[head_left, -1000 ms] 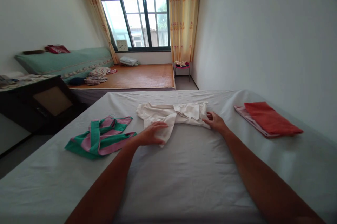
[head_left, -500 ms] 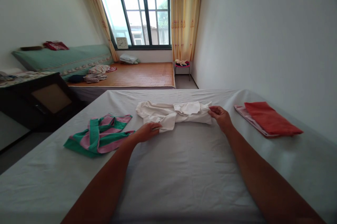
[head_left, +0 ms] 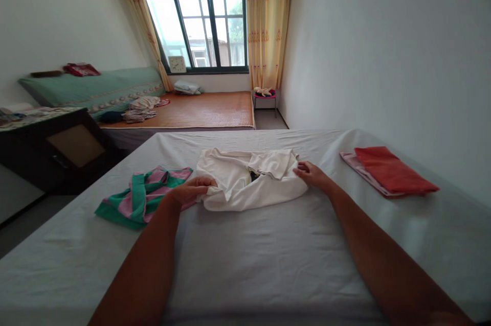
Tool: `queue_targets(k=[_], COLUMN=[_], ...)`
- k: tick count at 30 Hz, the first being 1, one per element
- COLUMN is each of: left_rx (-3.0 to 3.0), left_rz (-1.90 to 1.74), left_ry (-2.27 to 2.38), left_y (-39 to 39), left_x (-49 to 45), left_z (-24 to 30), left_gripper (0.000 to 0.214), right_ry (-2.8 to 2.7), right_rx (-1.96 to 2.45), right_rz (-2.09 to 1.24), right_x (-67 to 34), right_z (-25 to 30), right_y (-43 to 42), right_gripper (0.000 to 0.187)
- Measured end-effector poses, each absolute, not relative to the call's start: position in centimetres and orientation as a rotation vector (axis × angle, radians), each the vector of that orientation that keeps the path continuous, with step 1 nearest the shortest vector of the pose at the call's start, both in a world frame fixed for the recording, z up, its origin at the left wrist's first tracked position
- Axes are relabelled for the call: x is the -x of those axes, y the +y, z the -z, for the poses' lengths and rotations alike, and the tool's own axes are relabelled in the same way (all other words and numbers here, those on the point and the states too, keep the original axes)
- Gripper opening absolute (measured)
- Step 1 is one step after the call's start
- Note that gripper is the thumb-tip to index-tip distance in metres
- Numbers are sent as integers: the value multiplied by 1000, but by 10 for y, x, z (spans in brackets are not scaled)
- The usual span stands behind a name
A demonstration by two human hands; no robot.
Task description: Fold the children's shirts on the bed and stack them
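Observation:
A white garment (head_left: 245,180) lies crumpled in the middle of the grey bed sheet (head_left: 268,254). My left hand (head_left: 190,190) grips its left edge with curled fingers. At the garment's right edge, my right hand (head_left: 312,175) pinches the cloth. A green and pink striped garment (head_left: 143,201) lies loose just left of my left hand. A folded red cloth (head_left: 389,175) rests on a pink one at the right, near the wall.
Beyond the bed stand a second bed with a woven mat (head_left: 207,109) and small clothes piles (head_left: 140,109), a green bench cushion (head_left: 88,88), a dark cabinet (head_left: 53,149) at left, a small stool (head_left: 265,96), and a curtained window (head_left: 199,19).
Both hands have pulled the white garment toward me and spread it wider. My left hand moved left along its edge, close to the striped garment.

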State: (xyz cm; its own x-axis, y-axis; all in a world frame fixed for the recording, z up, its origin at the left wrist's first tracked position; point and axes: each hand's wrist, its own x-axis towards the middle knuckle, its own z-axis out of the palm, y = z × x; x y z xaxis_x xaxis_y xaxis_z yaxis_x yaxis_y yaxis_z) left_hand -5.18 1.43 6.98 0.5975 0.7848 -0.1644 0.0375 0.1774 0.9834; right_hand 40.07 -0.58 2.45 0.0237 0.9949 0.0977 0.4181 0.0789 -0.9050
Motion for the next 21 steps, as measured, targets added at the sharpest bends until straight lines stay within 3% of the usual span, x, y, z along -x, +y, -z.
queue_targets(k=[3,6,12,17,21], left_rx=[-1334,-1376,-1498,-1419,-1324], left_rz=[-597,-602,-457,-943,-1204], left_ry=[782,756,770,1007,1189], left_y=[14,14,13,29,44], left_x=[54,65,71,60,59], left_z=[-73,-75,-75,-68,-56], left_gripper=[13,16,34,31,19], right_ry=[-1575,-1648,-1657,-1417,-1404], right_rx=[1304,1067,1107,1408,1725], right_rz=[-1202,-1478,-1699,-1044,-554], right_x=[-400,-416,-434,-426,-413], right_z=[-38,-55,-64,-36,-7], right_y=[-18,-35,-46,-19,-1], right_gripper=[53,41,52,40,52])
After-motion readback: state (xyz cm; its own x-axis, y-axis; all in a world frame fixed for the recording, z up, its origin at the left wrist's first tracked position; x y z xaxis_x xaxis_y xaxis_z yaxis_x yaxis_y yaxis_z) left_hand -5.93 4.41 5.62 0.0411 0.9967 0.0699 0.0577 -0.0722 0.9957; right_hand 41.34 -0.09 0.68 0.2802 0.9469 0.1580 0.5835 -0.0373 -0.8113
